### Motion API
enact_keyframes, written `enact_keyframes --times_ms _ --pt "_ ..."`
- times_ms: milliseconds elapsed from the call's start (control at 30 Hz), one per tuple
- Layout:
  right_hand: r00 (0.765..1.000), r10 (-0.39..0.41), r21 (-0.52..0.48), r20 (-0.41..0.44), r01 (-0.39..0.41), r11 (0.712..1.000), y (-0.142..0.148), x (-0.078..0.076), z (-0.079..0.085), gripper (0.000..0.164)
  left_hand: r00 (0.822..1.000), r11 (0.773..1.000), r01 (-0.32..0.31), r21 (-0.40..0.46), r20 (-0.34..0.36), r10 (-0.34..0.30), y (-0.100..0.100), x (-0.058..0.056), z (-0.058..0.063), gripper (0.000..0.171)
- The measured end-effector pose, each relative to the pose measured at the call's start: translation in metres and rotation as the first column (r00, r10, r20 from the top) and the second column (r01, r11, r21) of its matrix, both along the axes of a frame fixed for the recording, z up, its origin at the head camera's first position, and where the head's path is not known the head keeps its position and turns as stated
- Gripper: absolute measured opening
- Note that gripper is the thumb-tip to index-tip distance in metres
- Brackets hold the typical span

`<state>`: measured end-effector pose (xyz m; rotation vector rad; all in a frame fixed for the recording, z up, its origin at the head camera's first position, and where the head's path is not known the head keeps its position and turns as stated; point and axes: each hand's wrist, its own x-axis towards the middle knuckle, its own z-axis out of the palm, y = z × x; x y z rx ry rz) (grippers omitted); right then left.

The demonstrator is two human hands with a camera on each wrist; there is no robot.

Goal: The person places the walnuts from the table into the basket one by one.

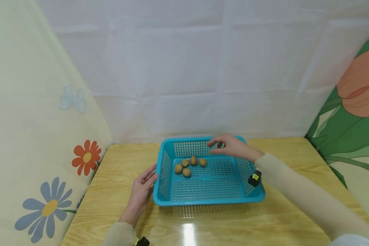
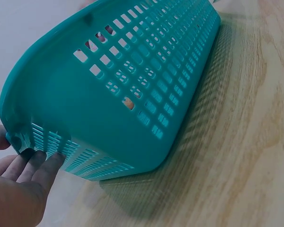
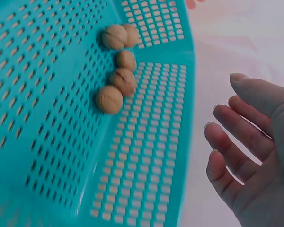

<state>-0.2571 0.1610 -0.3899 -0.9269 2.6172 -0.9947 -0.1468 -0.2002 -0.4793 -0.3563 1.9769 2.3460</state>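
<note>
A blue-green plastic basket with slotted walls rests on the wooden table. Several walnuts are grouped in its left half; the right wrist view shows these walnuts bunched along one wall. At the basket's left end, my left hand grips the rim. In the left wrist view the thumb of this left hand lies at the rim, with the fingers curled under against the slotted side. My right hand hovers by the far right part of the basket, fingers loosely bent and nothing in them.
Around the basket spreads the wood-grain table. A white cloth hangs behind it. Flower-patterned cloths stand at the left and right sides. Black wrist cameras sit on both sleeves.
</note>
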Motion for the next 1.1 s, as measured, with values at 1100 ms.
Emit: enact_keyframes --times_ms 1100 --pt "0.947 -0.307 0.011 -0.09 0.31 0.951 0.188 0.068 -0.046 0.032 0.999 1.0 0.012 0.029 -0.039 -0.01 0.001 0.006 0.001 0.053"
